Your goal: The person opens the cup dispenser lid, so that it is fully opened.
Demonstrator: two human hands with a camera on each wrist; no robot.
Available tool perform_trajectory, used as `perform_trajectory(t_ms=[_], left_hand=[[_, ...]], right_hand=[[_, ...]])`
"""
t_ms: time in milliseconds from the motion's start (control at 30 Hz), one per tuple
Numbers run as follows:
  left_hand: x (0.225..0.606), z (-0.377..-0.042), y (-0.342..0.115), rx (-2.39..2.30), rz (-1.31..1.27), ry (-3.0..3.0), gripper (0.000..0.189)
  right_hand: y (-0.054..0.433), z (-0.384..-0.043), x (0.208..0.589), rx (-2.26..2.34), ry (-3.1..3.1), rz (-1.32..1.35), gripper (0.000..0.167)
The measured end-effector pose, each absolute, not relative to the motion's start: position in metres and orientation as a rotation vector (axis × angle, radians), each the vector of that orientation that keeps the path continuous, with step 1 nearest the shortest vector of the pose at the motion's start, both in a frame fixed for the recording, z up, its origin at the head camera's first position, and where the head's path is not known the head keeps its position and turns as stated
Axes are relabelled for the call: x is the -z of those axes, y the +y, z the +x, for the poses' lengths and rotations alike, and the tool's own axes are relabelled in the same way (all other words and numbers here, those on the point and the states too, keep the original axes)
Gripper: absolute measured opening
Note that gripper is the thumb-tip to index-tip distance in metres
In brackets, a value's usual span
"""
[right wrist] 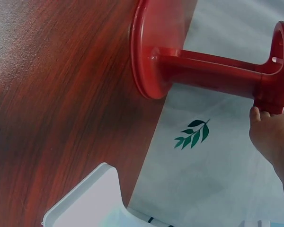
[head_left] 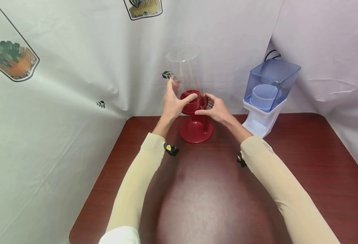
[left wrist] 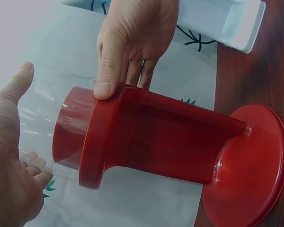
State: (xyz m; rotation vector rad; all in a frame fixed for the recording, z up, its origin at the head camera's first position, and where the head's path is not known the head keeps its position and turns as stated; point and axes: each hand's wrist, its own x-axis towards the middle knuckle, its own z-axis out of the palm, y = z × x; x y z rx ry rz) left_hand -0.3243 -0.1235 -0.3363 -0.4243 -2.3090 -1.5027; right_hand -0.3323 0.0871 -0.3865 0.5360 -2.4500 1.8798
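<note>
1. Red plastic makes the stand [head_left: 195,126], which rests upright on its round foot at the far middle of the dark wooden worktop [head_left: 215,189]. On top of it sits a tall clear tube [head_left: 186,69], so the whole thing is high and narrow.
2. The left hand [head_left: 173,101] lies at 9 o'clock of the red collar, with the thumb across the collar and the straight fingers against the clear tube. It looks more like pressing than a firm grip.
3. The right hand [head_left: 215,109] is at 3 o'clock and pinches the collar with thumb and fingers.
4. I think the stand could tip, because both hands hold high above a small foot and an uneven push would lean it.
5. The clear tube could slip out of the collar if it is only loosely seated.
6. A white and blue machine [head_left: 265,98] stands near at 3 o'clock; a falling tube could hit it.
</note>
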Motion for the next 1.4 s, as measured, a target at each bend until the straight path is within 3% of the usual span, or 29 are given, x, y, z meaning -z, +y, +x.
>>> perform_trajectory(t_ms=[1400], left_hand=[[0.338,-0.273,-0.110,1.481,-0.565,-2.348,0.110]], right_hand=[[0.113,-0.263,0.389,-1.603,-2.499,0.479,0.092]])
